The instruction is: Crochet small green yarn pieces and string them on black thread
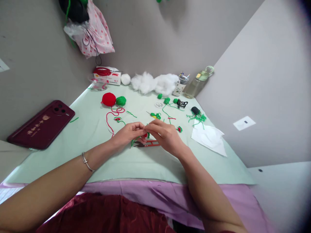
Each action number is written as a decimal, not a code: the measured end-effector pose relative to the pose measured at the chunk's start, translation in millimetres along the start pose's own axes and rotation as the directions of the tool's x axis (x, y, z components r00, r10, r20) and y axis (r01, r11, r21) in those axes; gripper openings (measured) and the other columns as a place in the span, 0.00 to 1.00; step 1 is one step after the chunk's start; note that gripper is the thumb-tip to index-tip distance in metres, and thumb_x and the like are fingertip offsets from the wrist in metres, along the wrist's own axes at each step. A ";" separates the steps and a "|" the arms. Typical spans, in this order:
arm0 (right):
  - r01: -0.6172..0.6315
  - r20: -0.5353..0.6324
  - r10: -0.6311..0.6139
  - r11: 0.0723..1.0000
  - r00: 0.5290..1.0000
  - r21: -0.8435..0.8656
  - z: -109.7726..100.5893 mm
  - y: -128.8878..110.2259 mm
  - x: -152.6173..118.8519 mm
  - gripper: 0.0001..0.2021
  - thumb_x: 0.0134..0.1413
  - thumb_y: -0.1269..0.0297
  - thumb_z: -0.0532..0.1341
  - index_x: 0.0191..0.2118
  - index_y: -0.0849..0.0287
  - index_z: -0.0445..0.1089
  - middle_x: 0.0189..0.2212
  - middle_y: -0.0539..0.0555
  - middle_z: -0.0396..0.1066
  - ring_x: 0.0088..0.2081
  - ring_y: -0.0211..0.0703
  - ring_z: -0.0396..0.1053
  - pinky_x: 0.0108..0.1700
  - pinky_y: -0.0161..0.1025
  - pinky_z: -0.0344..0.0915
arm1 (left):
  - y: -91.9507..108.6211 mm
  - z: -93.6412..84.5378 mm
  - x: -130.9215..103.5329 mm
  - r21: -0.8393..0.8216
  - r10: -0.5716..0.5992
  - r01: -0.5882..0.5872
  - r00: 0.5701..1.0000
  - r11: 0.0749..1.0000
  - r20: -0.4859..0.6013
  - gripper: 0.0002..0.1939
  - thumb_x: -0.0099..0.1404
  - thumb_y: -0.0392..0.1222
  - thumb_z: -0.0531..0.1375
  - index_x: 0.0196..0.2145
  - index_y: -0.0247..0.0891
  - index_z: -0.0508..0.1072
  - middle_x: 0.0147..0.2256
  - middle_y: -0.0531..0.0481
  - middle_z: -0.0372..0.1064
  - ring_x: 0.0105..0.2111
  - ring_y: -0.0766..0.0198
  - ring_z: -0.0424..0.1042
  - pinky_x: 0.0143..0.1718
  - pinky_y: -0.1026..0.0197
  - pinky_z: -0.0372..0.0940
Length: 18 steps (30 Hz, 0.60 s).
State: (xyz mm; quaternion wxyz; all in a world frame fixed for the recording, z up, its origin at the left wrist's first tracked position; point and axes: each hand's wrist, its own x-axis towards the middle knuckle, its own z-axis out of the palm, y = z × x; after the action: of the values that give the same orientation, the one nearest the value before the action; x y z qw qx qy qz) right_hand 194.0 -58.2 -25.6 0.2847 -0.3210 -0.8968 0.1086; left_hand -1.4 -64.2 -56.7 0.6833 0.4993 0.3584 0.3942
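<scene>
Over the middle of the table, my left hand (pixel 130 132) pinches a small red and green crochet piece (pixel 147 135), partly hidden by the fingers. Green yarn (pixel 133 141) trails below that hand. My right hand (pixel 165 134) meets it with thumb and fingertips pressed together; whatever lies in that pinch is too small to make out. Under the hands lie thread snips (pixel 152 143) with red handles. Similar red and green crochet pieces rest nearby, one on the left (pixel 118 119) and one on the right (pixel 179 129).
A red yarn ball (pixel 109 99) and green yarn ball (pixel 120 101) sit left of centre. White stuffing (pixel 155 83), a pen cup (pixel 181 85) and a bottle (pixel 198 83) line the back. A phone (pixel 42 124) leans left; white paper (pixel 208 137) lies right.
</scene>
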 end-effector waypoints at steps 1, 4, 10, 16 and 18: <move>0.004 -0.033 -0.004 1.000 0.999 0.017 0.0 -2.5 0.5 0.11 0.67 0.67 0.54 0.43 0.55 0.74 0.41 0.57 0.73 0.36 0.38 0.71 0.35 0.35 0.65 | -0.6 0.2 0.3 0.010 0.003 -0.003 1.000 1.000 0.003 0.14 0.59 0.48 0.67 0.34 0.35 0.72 0.28 0.53 0.70 0.29 0.65 0.73 0.37 0.58 0.71; -0.015 -0.151 0.051 0.973 0.987 0.232 -3.6 -13.3 2.9 0.07 0.64 0.64 0.58 0.39 0.55 0.74 0.42 0.57 0.72 0.33 0.37 0.70 0.32 0.35 0.66 | -2.5 0.5 1.1 0.028 0.005 -0.005 1.000 1.000 0.007 0.13 0.59 0.47 0.67 0.34 0.35 0.71 0.29 0.53 0.70 0.28 0.66 0.73 0.37 0.57 0.72; -0.225 0.039 0.330 0.549 0.943 0.805 -20.5 -11.1 5.6 0.08 0.64 0.57 0.58 0.37 0.55 0.64 0.24 0.47 0.69 0.22 0.36 0.68 0.24 0.34 0.65 | -3.7 -0.2 0.8 0.027 -0.017 0.017 1.000 1.000 0.006 0.10 0.61 0.44 0.65 0.36 0.36 0.71 0.28 0.53 0.72 0.28 0.65 0.74 0.38 0.57 0.71; -0.059 -0.318 0.533 0.573 0.784 0.817 -38.2 13.4 7.6 0.08 0.62 0.57 0.59 0.35 0.54 0.62 0.21 0.44 0.58 0.22 0.34 0.62 0.27 0.34 0.63 | -0.3 -1.9 0.0 0.012 -0.032 0.032 0.999 0.999 0.010 0.11 0.60 0.44 0.66 0.38 0.36 0.74 0.27 0.51 0.73 0.27 0.64 0.74 0.36 0.59 0.69; -0.091 -0.288 0.514 0.592 0.808 0.801 -39.0 15.7 7.1 0.06 0.61 0.59 0.60 0.36 0.54 0.64 0.22 0.45 0.59 0.23 0.35 0.63 0.26 0.34 0.61 | 0.0 -2.6 0.1 -0.005 -0.027 0.027 1.000 1.000 -0.011 0.12 0.60 0.45 0.67 0.38 0.36 0.75 0.27 0.52 0.73 0.27 0.65 0.73 0.35 0.60 0.69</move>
State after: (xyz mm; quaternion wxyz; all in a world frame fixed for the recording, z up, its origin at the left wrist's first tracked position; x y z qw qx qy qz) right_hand 220.2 -41.2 3.4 0.5858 -0.3422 -0.5925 0.4343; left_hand -3.6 -63.1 -57.3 0.6879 0.4906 0.3679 0.3882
